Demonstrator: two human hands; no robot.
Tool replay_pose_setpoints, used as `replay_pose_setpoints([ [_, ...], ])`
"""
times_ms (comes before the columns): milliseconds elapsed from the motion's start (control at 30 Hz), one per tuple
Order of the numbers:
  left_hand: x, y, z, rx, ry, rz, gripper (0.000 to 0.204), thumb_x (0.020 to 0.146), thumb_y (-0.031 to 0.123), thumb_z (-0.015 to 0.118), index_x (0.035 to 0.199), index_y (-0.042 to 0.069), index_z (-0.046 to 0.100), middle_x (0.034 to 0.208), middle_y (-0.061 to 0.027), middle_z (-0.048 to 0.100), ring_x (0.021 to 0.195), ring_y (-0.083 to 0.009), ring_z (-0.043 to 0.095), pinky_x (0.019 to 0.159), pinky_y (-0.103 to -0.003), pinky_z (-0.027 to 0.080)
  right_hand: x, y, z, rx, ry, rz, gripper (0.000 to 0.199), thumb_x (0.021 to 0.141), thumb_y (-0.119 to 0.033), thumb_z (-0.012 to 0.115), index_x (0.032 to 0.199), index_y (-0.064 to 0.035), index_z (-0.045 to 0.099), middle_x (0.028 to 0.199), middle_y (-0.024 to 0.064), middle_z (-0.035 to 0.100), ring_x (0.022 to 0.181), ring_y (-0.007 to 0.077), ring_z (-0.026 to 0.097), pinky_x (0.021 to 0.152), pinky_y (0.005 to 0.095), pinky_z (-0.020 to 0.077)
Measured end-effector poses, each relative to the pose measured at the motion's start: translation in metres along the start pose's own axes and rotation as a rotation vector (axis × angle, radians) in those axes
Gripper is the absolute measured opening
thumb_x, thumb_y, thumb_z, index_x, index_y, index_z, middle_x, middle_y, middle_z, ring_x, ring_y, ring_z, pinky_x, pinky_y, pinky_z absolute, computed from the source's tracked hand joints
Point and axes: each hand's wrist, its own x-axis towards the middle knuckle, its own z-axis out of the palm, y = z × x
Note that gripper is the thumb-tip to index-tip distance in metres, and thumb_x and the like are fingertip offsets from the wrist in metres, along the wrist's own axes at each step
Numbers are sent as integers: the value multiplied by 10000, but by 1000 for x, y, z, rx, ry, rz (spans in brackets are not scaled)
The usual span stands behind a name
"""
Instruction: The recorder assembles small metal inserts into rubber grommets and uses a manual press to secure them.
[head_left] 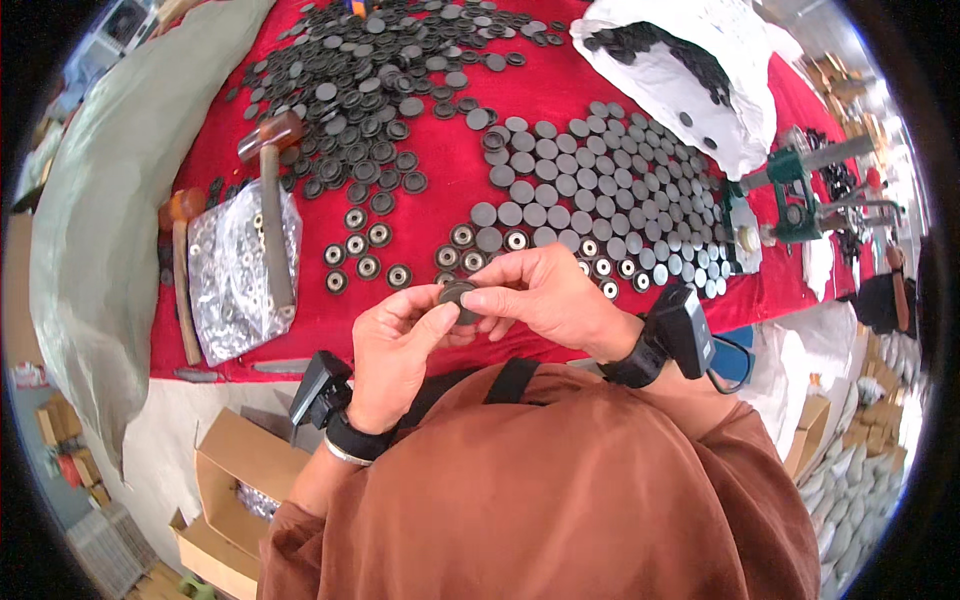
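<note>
Between my two hands, close to the front edge of the red-covered table, is a dark grey round cap [457, 292]. My left hand [397, 335] pinches its left side with thumb and fingers. From the right, my right hand [540, 300] presses its thumb onto the cap and curls its fingers behind it. Just beyond my hands lie several caps with metal rings [367, 267] in their centres. Farther right, plain grey discs [570, 187] are spread in close rows, and a heap of loose black caps [350, 90] covers the far left.
A mallet [272, 200] lies across a clear bag of metal rings [235, 270], with a second mallet [181, 260] beside it. A white sack [690, 50] with black pieces stands far right, near a green hand press [795, 190]. An open cardboard box [240, 460] sits below left.
</note>
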Motion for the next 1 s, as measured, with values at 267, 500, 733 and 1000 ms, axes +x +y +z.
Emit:
replay_pose_setpoints([
  [267, 23, 8, 18, 23, 28, -37, 161, 876, 62, 602, 988, -51, 626, 848, -84, 662, 662, -119, 628, 611, -247, 539, -4, 7, 4, -47, 236, -117, 210, 879, -159, 623, 906, 47, 648, 726, 50, 655, 609, 79, 608, 555, 221, 525],
  [500, 141, -2, -24, 494, 162, -95, 211, 868, 123, 596, 957, -65, 627, 796, -100, 657, 646, -155, 652, 555, -269, 542, 21, 14, -9, 24, 427, -96, 330, 904, -235, 599, 1100, 31, 600, 872, 36, 636, 738, 91, 611, 614, 217, 503],
  [733, 218, -42, -26, 832, 35, -64, 227, 836, 144, 638, 946, -54, 656, 738, -117, 666, 593, -154, 651, 514, -282, 535, -3, 13, -33, -84, 395, 51, 252, 911, -203, 579, 1032, 12, 631, 870, 43, 653, 725, 90, 617, 606, 214, 501],
  [1000, 229, -40, -9, 1095, 276, 365, 368, 711, 280, 739, 967, 27, 660, 838, -112, 628, 795, -242, 608, 717, -358, 492, -54, -12, -59, -117, 663, -1, 236, 918, -147, 560, 1063, 30, 620, 906, 70, 665, 744, 99, 615, 646, 230, 516],
])
